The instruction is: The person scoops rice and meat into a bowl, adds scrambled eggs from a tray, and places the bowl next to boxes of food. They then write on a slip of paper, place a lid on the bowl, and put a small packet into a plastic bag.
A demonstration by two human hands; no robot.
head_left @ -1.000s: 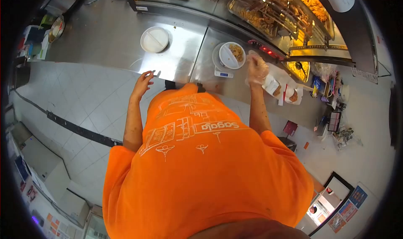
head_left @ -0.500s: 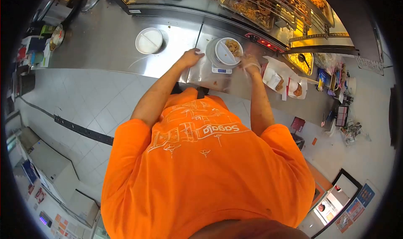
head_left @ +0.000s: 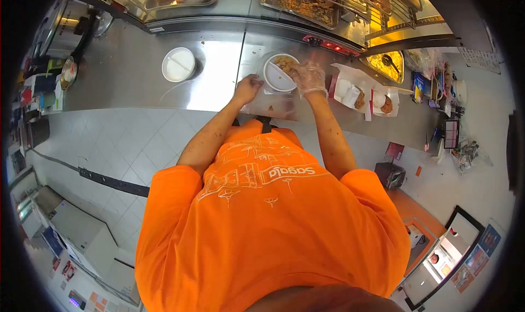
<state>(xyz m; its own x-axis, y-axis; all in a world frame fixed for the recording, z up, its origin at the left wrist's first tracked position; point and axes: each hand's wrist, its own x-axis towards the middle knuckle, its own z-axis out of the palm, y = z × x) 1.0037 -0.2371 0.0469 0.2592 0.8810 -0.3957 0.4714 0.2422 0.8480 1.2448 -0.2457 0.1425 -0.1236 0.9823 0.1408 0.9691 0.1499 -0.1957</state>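
One round, divided bowl [head_left: 277, 81] sits between bare left grip [head_left: 248, 89], loosely open — and filmy-gloved right grip [head_left: 310, 79], closure unclear.

The left arm [head_left: 210, 132] reached forward and slanted inward, ending in the bare left hand [head_left: 248, 89], its fingers loosely curled and pointing toward the other side. The right arm [head_left: 333, 134] extended forward, leaning slightly inward, and the right hand [head_left: 310, 79], in a clear glove [head_left: 313, 83], angled its fingers inward. The 2 hands were near each other but apart
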